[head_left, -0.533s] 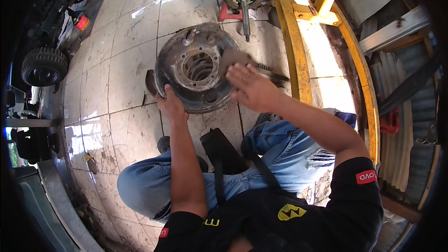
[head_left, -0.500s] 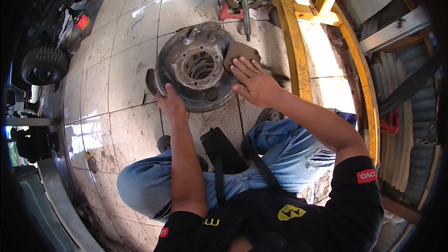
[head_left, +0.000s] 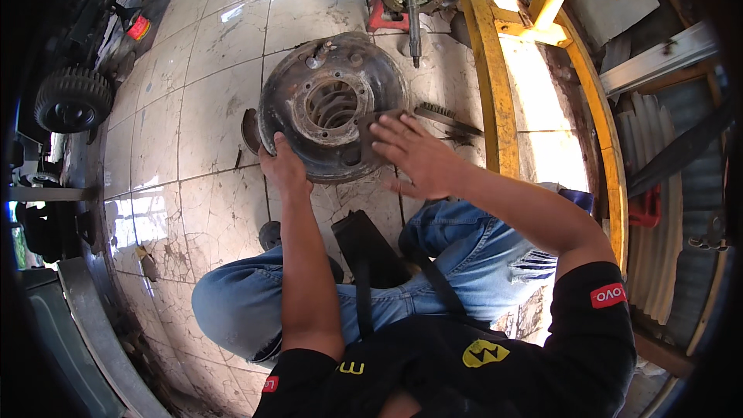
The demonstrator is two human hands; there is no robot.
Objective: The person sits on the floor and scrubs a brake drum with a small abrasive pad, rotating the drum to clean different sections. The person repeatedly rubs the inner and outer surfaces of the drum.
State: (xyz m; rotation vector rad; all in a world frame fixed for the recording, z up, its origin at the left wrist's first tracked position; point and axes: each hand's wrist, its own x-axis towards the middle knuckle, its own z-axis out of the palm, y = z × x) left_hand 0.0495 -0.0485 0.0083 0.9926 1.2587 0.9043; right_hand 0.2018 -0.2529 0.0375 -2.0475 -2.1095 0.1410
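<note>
Mid-frame, plate (head_left: pixel 311 139) gripped by left hand (head_left: pixel 286 168), sheet (head_left: pixel 370 139) pressed under flat right hand (head_left: pixel 422 156); rubbing seemingly underway, steady bracing needed next.

One left hand (head_left: pixel 286 168) and one right hand (head_left: pixel 424 159) are showing; one round metal plate (head_left: pixel 313 131), one brown sheet (head_left: pixel 368 139) and one brush (head_left: pixel 438 112) are appearing; one curved piece (head_left: pixel 250 131), one yellow frame (head_left: pixel 490 70) and one metal shaft (head_left: pixel 414 31) are showing.
</note>
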